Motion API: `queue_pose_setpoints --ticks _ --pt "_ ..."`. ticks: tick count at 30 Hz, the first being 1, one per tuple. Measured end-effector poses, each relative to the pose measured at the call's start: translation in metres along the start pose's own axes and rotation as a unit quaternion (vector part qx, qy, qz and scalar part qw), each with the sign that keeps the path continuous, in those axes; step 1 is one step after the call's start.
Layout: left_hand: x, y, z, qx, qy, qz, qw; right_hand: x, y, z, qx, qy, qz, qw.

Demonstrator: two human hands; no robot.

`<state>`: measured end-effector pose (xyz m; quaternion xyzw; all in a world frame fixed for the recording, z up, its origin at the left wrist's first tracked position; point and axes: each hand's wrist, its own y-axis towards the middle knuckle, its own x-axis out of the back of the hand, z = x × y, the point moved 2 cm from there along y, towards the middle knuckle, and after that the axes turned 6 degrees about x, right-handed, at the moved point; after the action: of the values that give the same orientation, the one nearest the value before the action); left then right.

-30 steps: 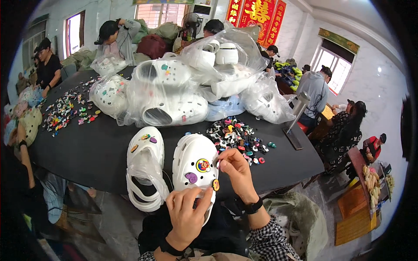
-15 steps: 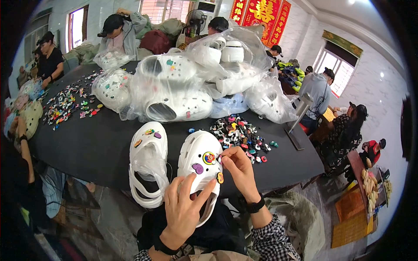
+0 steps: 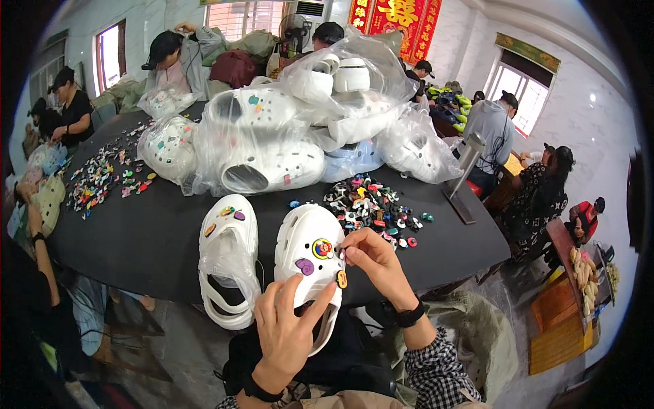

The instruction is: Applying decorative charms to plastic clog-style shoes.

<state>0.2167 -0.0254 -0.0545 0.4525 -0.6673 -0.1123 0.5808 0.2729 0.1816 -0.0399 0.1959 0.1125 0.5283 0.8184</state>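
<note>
My left hand [image 3: 285, 330] grips a white clog [image 3: 294, 228] by its foot opening, with fingers resting over the upper. Three charms sit on that clog: a round cartoon-face charm [image 3: 321, 249], a purple charm [image 3: 304, 266] and an orange one [image 3: 341, 279] near the right edge. At the clog's right side, the thumb and forefinger of my right hand [image 3: 376, 264] pinch a small pale charm [image 3: 342, 254] against a hole; fingers hide part of it. Left of this, a matching white clog [image 3: 242, 206] with several charms fitted has clear plastic inside it.
Loose charms lie in a pile [image 3: 368, 204] beyond the clog and in another [image 3: 102, 170] at far left. Bagged white clogs [image 3: 272, 163] are heaped across the black table [image 3: 157, 238]. A metal stand [image 3: 466, 177] rises at right. Other people work around the room.
The view has shifted slightly, so the table and clogs sit a little further left. Both hands keep nearly the same hold on clog and charm.
</note>
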Motion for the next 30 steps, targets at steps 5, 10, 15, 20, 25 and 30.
queue_pose_setpoints --ticks 5,10,15,20,25,30 --pt "-0.001 0.002 -0.001 0.005 0.009 -0.007 1.000 0.003 0.001 0.003 -0.004 0.007 0.006 1.000" --pt "0.000 0.003 -0.003 0.010 0.011 -0.008 1.000 0.003 0.000 0.002 -0.002 0.029 -0.016 0.999" --pt "0.001 0.002 -0.004 0.012 -0.025 0.004 1.000 -0.004 0.007 -0.001 -0.020 0.033 -0.039 0.998" --pt "0.000 0.002 -0.004 0.012 -0.030 0.001 0.999 0.002 0.011 -0.006 0.002 -0.076 -0.016 0.997" --pt "-0.001 0.001 -0.002 0.014 -0.031 -0.001 0.999 0.001 0.017 0.009 -0.009 -0.134 0.021 0.991" --pt "-0.001 0.000 -0.002 0.011 -0.034 -0.005 0.999 0.001 0.024 0.029 -0.002 -0.234 0.092 0.968"
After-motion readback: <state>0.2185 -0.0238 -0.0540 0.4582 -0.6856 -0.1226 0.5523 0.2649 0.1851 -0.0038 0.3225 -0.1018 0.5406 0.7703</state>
